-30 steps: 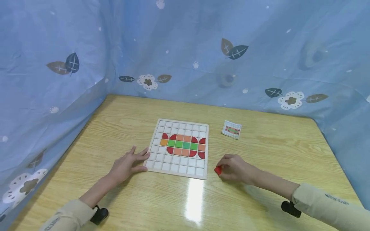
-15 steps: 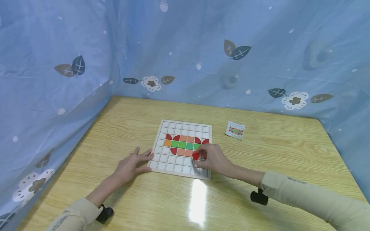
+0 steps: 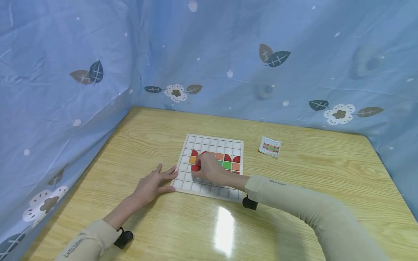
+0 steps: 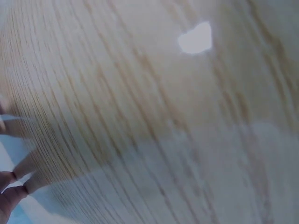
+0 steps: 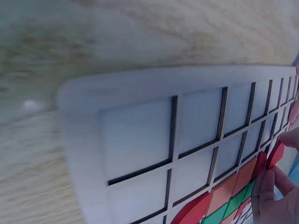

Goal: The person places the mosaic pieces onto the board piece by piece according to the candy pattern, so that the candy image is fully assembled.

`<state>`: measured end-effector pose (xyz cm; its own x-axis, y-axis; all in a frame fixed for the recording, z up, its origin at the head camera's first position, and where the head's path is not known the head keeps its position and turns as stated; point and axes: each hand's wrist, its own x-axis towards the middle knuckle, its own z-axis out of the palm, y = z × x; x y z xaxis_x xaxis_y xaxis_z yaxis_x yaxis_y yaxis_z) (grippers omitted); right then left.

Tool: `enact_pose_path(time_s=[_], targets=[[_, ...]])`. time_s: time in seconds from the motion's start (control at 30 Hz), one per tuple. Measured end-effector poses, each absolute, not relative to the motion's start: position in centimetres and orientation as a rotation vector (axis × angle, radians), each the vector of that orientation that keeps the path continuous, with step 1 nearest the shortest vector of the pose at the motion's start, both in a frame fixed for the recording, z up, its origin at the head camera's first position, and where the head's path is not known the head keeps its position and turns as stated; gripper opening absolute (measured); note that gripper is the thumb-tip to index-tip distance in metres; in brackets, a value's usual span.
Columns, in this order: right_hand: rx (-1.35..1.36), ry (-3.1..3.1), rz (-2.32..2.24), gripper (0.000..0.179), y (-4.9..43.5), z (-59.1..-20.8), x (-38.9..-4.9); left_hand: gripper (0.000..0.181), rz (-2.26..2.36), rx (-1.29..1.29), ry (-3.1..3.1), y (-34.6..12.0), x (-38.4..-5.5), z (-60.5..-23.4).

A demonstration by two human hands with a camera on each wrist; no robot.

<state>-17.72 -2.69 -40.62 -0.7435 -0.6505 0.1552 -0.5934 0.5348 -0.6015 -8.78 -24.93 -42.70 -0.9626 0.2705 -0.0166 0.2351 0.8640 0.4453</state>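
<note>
A white grid board (image 3: pixel 225 143) lies on the table, with red quarter-round tiles, salmon tiles, green tiles (image 3: pixel 227 165) and one orange tile (image 3: pixel 192 159) in its cells. My right hand (image 3: pixel 209 167) pinches a red tile (image 3: pixel 195 168) between thumb and fingers over the left part of the board, just below the orange tile. In the right wrist view the red tile (image 5: pixel 275 155) is tilted above the cells. Part of the pattern is hidden under this hand. My left hand (image 3: pixel 153 184) lies with fingers spread, its fingertips at the board's left edge.
A small paper card (image 3: pixel 270 147) with a printed candy-like pattern lies right of the board. The wood table (image 3: pixel 313 170) ends at a blue patterned cloth (image 3: pixel 228 58) behind and at the sides. A bright reflection shows in front of the board.
My right hand has carried the red tile from the table right of the board leftward across it to the left part of the pattern. The left hand stays at the board's edge.
</note>
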Motion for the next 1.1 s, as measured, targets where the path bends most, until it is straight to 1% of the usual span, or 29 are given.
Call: enact_pose_path(time_s=[0.2,0.47,0.63,0.67,0.77,0.87,1.1], targets=[[-1.075,2.682,-1.027,0.022,-3.3,-41.4,-18.2,0.063,0.700,0.413,2.955,-24.8,-8.8,-42.6],[-1.100,2.645,-1.107,0.006,-3.6,-42.0,-18.2,0.062,0.668,0.415,2.971,-24.8,-8.9,-42.6],[-1.117,2.643,-1.056,0.002,-3.4,-41.3,-18.3,0.062,0.683,0.413,2.960,-24.8,-8.9,-42.6],[-1.118,2.645,-1.037,0.003,-3.4,-41.2,-18.4,0.062,0.683,0.411,2.958,-24.9,-8.9,-42.6],[-1.153,2.641,-0.993,0.014,-3.9,-41.0,-18.6,0.063,0.682,0.397,2.954,-25.0,-8.9,-42.6],[-1.203,2.629,-0.985,0.018,-4.4,-41.2,-18.7,0.063,0.679,0.387,2.949,-25.0,-8.9,-42.7],[-1.310,2.592,-0.965,0.009,-4.5,-41.5,-19.3,0.063,0.696,0.384,2.946,-24.9,-8.9,-42.7]])
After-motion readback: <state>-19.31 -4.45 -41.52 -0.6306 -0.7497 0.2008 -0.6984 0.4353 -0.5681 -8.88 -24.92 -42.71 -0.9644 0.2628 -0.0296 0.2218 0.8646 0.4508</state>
